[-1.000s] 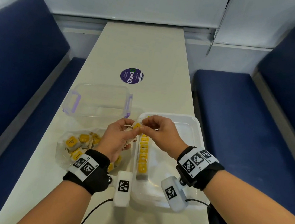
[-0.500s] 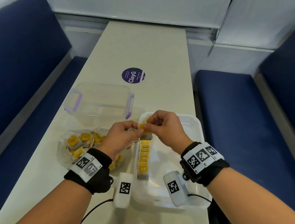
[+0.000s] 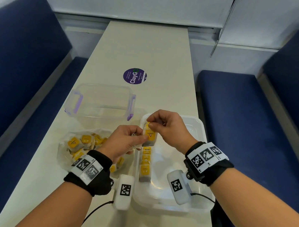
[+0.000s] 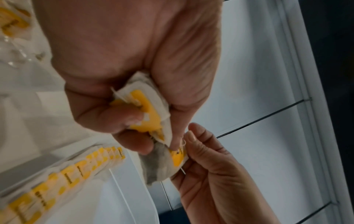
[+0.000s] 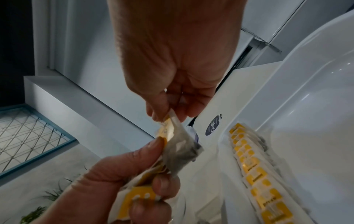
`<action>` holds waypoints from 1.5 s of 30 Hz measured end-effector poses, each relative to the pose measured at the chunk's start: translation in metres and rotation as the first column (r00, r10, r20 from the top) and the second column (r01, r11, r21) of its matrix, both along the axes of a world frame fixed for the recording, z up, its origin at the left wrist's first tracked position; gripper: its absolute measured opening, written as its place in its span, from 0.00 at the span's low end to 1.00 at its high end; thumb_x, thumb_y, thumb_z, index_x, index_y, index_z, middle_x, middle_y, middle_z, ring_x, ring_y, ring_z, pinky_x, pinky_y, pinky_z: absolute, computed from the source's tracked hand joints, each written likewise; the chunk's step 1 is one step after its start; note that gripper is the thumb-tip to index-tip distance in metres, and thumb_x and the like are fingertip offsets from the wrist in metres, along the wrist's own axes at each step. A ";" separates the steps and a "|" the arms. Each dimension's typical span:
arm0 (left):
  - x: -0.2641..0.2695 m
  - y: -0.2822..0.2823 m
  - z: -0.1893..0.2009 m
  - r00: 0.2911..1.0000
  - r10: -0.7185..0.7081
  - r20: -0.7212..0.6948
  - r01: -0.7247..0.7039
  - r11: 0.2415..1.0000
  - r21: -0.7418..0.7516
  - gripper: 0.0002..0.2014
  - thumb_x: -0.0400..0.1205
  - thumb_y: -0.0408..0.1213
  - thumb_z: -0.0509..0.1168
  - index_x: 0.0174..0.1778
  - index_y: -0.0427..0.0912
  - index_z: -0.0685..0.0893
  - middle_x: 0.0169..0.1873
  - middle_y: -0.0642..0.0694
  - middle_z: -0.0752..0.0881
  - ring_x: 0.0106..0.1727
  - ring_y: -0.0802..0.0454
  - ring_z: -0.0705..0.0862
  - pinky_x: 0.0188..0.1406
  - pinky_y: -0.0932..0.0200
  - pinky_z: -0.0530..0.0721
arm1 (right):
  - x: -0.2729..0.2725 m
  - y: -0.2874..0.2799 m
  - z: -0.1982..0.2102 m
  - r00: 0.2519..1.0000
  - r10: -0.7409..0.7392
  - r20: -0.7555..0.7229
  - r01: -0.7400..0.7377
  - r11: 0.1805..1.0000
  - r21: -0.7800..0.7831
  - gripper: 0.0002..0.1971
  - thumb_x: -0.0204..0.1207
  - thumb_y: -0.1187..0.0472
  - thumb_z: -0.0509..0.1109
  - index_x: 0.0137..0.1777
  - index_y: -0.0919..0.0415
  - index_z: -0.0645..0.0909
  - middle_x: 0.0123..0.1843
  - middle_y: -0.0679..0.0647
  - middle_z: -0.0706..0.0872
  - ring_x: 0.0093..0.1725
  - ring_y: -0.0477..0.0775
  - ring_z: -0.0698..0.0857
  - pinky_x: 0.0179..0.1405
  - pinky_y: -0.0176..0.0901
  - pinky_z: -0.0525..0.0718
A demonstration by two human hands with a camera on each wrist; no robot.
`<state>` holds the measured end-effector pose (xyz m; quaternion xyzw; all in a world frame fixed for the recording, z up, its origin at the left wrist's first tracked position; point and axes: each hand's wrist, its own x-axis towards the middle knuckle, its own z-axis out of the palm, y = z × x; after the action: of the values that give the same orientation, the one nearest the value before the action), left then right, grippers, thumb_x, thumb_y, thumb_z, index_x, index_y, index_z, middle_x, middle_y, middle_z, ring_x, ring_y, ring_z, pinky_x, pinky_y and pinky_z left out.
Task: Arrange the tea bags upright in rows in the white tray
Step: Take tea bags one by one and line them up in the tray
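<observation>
The white tray (image 3: 198, 203) lies at the table's right, with a row of upright yellow-tagged tea bags (image 3: 146, 162) along its left wall; the row also shows in both wrist views (image 4: 67, 178) (image 5: 249, 159). Above the row's far end hangs one tea bag (image 3: 149, 136) (image 5: 182, 150). My right hand (image 3: 150, 125) (image 5: 168, 119) pinches its top. My left hand (image 3: 143, 137) (image 4: 168, 142) pinches the same bag's tag and grips a spare tea bag (image 4: 147, 112) (image 5: 138, 197) in its curled fingers.
A clear plastic bag of loose tea bags (image 3: 83, 143) lies left of the tray, partly under my left wrist. Behind it stands an empty clear box with purple latches (image 3: 99, 102). A purple round sticker (image 3: 134, 75) marks the table. Blue benches flank both sides.
Both hands have shifted right, from the tray's left rim to over the tray. The pinched tea bag now hangs lower, at the far end of the row.
</observation>
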<state>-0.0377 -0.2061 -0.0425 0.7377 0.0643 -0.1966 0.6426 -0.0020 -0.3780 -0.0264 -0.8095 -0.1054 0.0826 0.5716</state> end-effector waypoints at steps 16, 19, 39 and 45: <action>0.001 -0.004 -0.006 0.990 0.130 0.054 -0.129 0.991 -0.019 0.08 0.79 0.32 0.74 0.34 0.42 0.86 0.27 0.48 0.78 0.27 0.55 0.74 0.25 0.63 0.67 | -0.008 -0.002 -0.009 0.986 0.059 -0.159 -0.055 0.998 0.030 0.06 0.74 0.67 0.75 0.48 0.58 0.83 0.40 0.58 0.83 0.40 0.50 0.80 0.47 0.41 0.82; 0.002 -0.003 -0.007 0.983 0.171 0.063 -0.169 0.985 -0.035 0.06 0.79 0.32 0.74 0.36 0.40 0.86 0.26 0.47 0.78 0.26 0.55 0.76 0.24 0.63 0.68 | -0.011 -0.001 -0.010 0.979 0.106 -0.172 -0.097 0.993 0.061 0.03 0.74 0.66 0.75 0.42 0.61 0.83 0.42 0.64 0.88 0.42 0.55 0.86 0.52 0.48 0.86; 0.002 -0.002 -0.010 0.987 0.155 0.042 -0.154 0.988 -0.010 0.06 0.81 0.35 0.72 0.44 0.36 0.90 0.24 0.52 0.80 0.22 0.61 0.74 0.26 0.63 0.69 | -0.024 0.000 -0.019 0.999 -0.036 -0.017 0.038 0.994 0.106 0.17 0.71 0.75 0.74 0.42 0.54 0.72 0.30 0.52 0.78 0.29 0.46 0.76 0.33 0.35 0.79; -0.001 -0.001 -0.011 0.987 0.158 -0.004 -0.158 0.987 0.014 0.05 0.79 0.36 0.74 0.45 0.37 0.89 0.24 0.53 0.79 0.23 0.60 0.74 0.26 0.62 0.69 | -0.027 0.003 -0.023 0.992 -0.090 -0.083 0.084 0.994 -0.070 0.11 0.71 0.69 0.77 0.36 0.52 0.82 0.32 0.48 0.84 0.30 0.42 0.80 0.36 0.33 0.80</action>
<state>-0.0385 -0.2075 -0.0540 0.7342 0.1253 -0.1465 0.6511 -0.0292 -0.3755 -0.0494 -0.8276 -0.0425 0.0958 0.5515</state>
